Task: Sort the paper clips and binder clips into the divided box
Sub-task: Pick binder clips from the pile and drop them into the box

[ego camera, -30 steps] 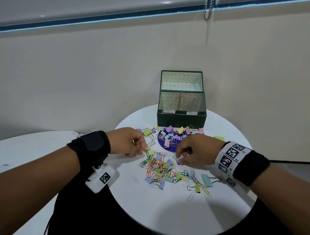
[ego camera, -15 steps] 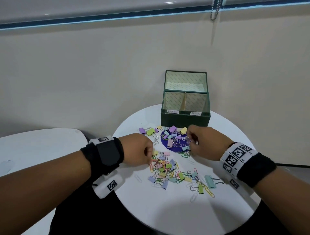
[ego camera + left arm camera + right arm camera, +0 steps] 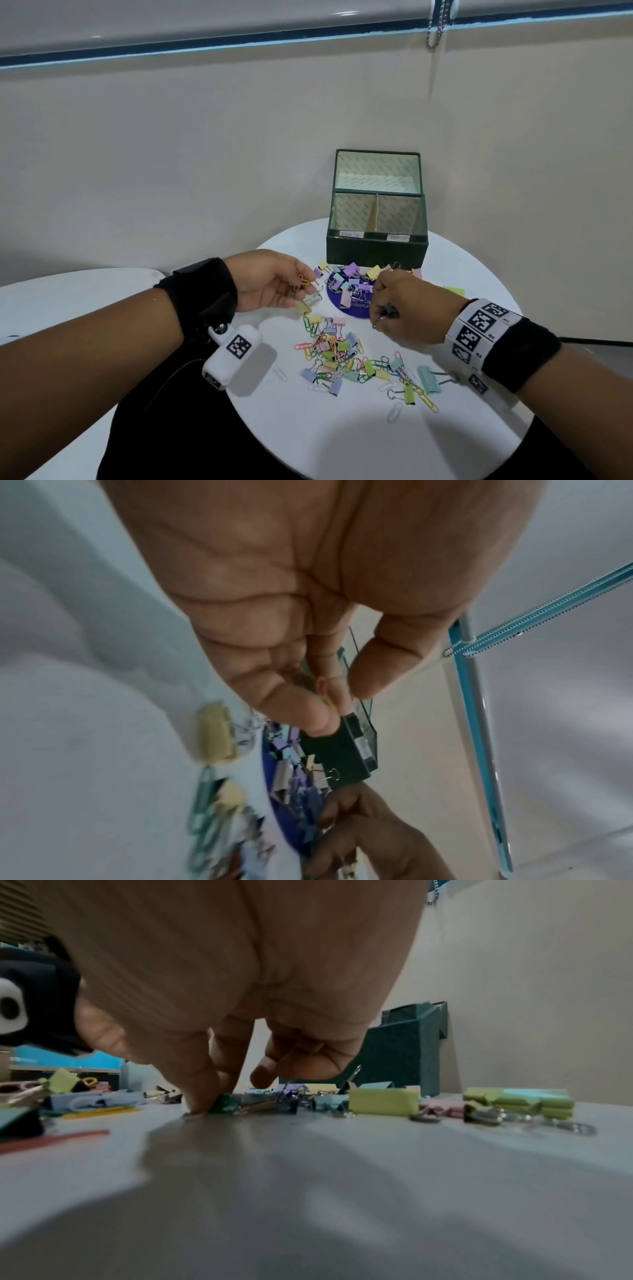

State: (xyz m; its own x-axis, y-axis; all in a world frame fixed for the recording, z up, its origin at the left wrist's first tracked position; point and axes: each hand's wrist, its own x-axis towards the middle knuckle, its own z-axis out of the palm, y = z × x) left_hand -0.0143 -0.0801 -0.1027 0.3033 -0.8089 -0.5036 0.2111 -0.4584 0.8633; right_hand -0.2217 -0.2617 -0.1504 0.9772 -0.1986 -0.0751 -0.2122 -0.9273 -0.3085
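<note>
Two hands are working over a round white table [image 3: 376, 445] strewn with coloured clips. Near the far edge of the table, a dark green divided box [image 3: 376, 248] is standing with its lid tipped up and back, its long axis running left to right, and its two compartments lying side by side behind small white labels.

Nearer the person, the paper clips [image 3: 320, 342] are lying flat in a loose pile, their long axes pointing every way. The binder clips [image 3: 346, 286] are clustering on and around a purple disc [image 3: 356, 308] just in front of the box, with more scattered toward the near right; a teal binder clip [image 3: 428, 378] is lying with its wire handles pointing right.

Raised above the table left of the disc, the left hand [image 3: 270, 282] is turning palm-inward, its fingers curling and pinching a few small clips, an orange paper clip [image 3: 304, 281] showing at the fingertips. In the left wrist view the thumb and fingers are closing together, though exactly what they are holding is blurred.

Palm down at the disc's right edge, the right hand [image 3: 411, 308] is curling its fingers to the tabletop; in the right wrist view the fingertips [image 3: 205, 1096] are pressing onto a small green clip [image 3: 224, 1102], and whether they are actually gripping it cannot be told.
</note>
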